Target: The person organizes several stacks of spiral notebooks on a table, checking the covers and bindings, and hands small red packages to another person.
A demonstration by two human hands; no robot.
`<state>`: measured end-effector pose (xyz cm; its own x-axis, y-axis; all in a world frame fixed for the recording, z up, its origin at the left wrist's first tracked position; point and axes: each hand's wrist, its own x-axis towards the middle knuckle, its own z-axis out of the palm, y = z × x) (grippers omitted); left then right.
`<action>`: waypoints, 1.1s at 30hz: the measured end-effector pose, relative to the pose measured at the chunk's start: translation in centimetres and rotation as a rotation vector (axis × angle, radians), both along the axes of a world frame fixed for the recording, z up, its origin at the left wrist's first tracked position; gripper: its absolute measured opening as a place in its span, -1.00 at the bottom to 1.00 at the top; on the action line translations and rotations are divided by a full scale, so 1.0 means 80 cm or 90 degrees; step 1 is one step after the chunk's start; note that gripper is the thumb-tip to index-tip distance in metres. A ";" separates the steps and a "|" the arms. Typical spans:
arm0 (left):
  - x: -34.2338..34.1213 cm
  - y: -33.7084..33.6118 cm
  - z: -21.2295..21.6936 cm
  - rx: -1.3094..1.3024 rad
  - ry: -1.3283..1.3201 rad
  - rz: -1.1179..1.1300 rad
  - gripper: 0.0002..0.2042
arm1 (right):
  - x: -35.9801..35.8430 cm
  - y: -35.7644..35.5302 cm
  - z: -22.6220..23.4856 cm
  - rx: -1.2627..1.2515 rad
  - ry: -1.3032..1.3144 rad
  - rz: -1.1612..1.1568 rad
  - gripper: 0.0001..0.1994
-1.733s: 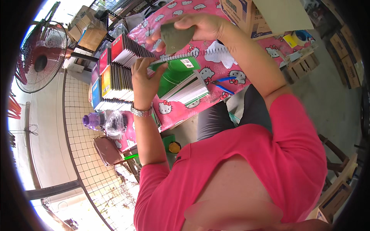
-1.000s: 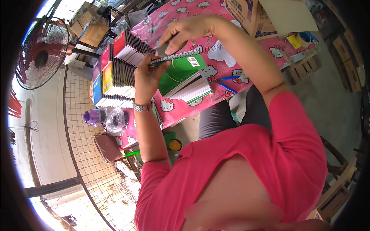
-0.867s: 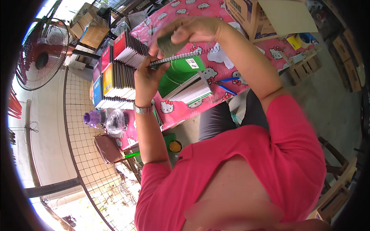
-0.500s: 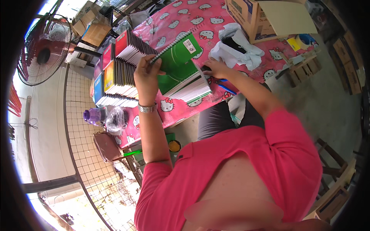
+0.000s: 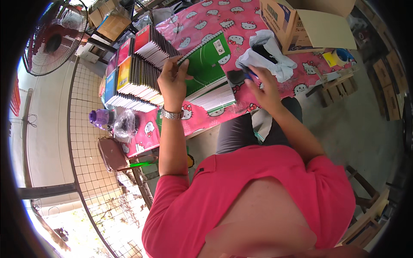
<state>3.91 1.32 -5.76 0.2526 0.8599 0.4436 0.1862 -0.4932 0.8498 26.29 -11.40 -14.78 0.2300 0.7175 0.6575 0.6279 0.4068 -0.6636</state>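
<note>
A green notebook [image 5: 204,59] is held by the left hand [image 5: 173,84], blue pliers [image 5: 246,71] by the right hand [image 5: 265,91].
The notebook's coiled edge is pinched between left thumb and fingers, over a pile of green notebooks [image 5: 216,98]; the pliers' handles are grasped by the right fingers, just beside a dark flat piece [image 5: 235,77]. Farther out, stacked notebooks [image 5: 140,79], a white bag [image 5: 282,68] and a carton [image 5: 277,26] are borne by the pink-covered table [image 5: 204,33].
</note>
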 end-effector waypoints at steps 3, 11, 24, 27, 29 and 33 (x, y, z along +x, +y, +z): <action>0.014 -0.010 0.010 -0.041 0.004 0.037 -0.85 | -0.045 0.017 0.090 0.074 -0.066 0.057 -0.50; 0.015 -0.017 -0.009 0.106 -0.005 0.073 -0.83 | -0.068 0.036 0.121 0.064 -0.196 0.033 -0.58; -0.165 -0.037 -0.007 0.212 0.028 0.330 -0.85 | 0.028 0.037 0.027 -0.096 -0.044 -0.031 -0.65; -0.205 -0.028 -0.006 0.214 0.254 0.361 -0.89 | 0.061 0.024 -0.117 -0.296 -0.134 -0.022 -0.62; -0.236 0.001 -0.035 0.178 0.507 0.368 -0.88 | 0.047 0.005 -0.161 -0.272 -0.249 0.033 -0.59; -0.266 0.066 -0.172 -0.031 0.908 0.324 -0.81 | 0.030 0.030 -0.139 -0.141 -0.296 0.026 -0.69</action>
